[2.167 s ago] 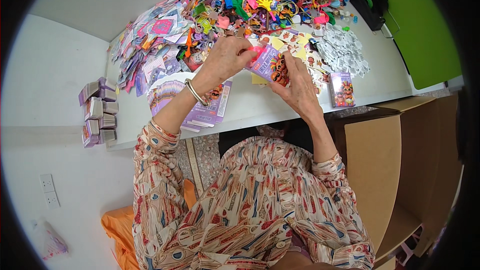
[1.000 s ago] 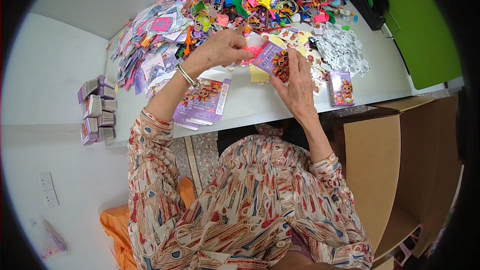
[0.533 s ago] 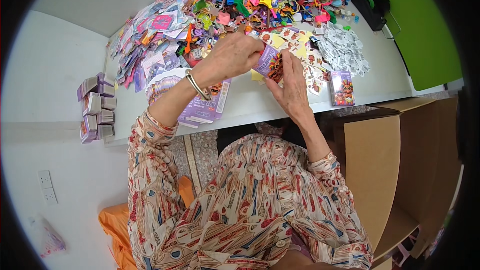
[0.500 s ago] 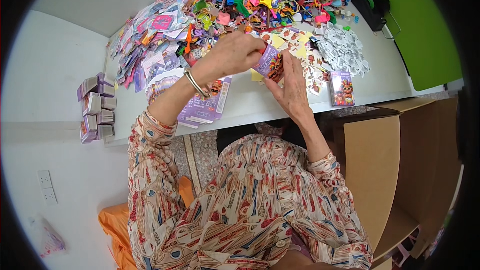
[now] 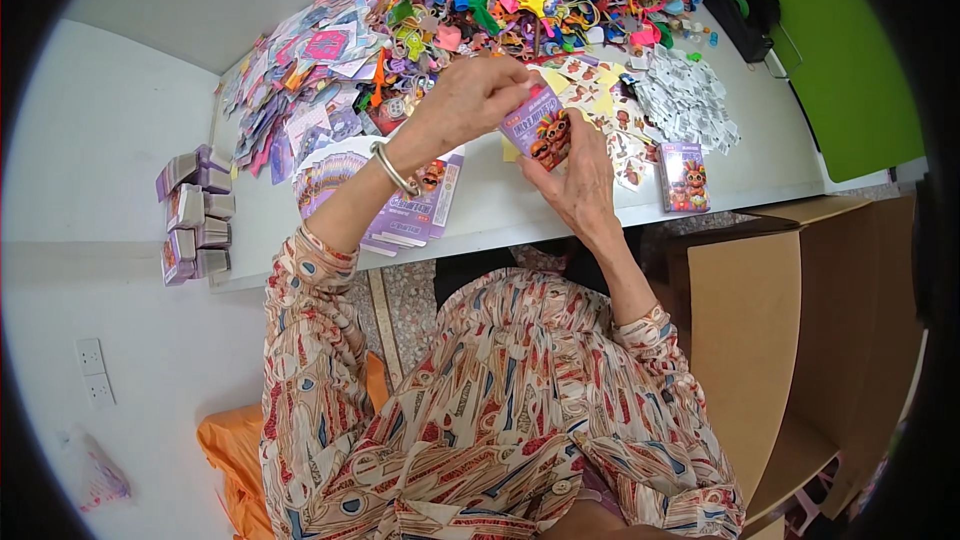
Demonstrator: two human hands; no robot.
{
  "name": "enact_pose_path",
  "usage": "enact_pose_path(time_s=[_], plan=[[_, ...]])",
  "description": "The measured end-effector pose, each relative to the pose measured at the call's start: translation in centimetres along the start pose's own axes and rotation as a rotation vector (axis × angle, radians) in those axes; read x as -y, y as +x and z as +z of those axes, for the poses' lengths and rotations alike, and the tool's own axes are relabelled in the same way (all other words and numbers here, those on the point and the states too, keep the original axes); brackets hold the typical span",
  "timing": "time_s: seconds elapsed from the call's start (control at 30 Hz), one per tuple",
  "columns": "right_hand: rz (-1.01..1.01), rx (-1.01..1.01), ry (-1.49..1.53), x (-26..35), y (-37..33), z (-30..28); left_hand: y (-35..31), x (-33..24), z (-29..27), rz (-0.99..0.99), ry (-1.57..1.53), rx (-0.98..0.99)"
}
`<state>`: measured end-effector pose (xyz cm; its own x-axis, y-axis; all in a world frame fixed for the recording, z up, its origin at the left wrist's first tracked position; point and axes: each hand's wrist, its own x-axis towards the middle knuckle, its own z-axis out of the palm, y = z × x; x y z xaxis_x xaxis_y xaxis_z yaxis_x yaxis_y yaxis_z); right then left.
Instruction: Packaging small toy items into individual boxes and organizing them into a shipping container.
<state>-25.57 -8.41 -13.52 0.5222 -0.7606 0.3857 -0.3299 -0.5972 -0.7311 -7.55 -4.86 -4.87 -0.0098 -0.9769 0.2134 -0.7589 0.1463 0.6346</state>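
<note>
A small purple card box [image 5: 538, 128] with a cartoon animal print is held tilted above the table. My right hand [image 5: 582, 178] grips its lower right side, thumb in front and fingers wrapped round the edge. My left hand [image 5: 468, 100], with a silver bangle on its wrist, has its fingers pinched at the box's upper end. A bit of pink and red shows there by the fingertips; what they hold is mostly hidden. Below my left wrist lies a fanned stack of flat purple box blanks [image 5: 405, 225]. A closed purple box [image 5: 684, 178] stands to the right.
Small colourful toys [image 5: 540, 0] are heaped along the back. Shiny packets [image 5: 300, 90] pile up at left, small white packets [image 5: 690, 95] at right, with sticker sheets [image 5: 625, 125] between. Several purple boxes [image 5: 195, 215] sit off the left edge. A large open carton [image 5: 745, 340] stands at right.
The box has turned a little more upright, its printed front facing me more. My left fingers have shifted slightly at its upper end, and my right hand has moved slightly left.
</note>
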Motion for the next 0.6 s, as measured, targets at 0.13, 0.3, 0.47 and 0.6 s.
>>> enact_pose_path(time_s=[0.13,0.3,0.47,0.6], plan=[[-0.015,-0.019,-0.086,0.2,0.3,-0.8,-0.7,-1.0,0.2,-0.002,0.064,-0.107],[-0.081,-0.050,-0.098,-0.2,-0.1,-0.3,-0.5,-0.1,1.1,0.112,0.155,-0.066],[-0.045,-0.035,-0.055,-0.7,0.1,-0.7,0.3,-0.9,-0.8,-0.294,-0.355,-0.080],[0.054,0.011,-0.079,-0.7,0.2,-1.5,0.8,3.4,-1.4,-0.324,-0.416,-0.186]])
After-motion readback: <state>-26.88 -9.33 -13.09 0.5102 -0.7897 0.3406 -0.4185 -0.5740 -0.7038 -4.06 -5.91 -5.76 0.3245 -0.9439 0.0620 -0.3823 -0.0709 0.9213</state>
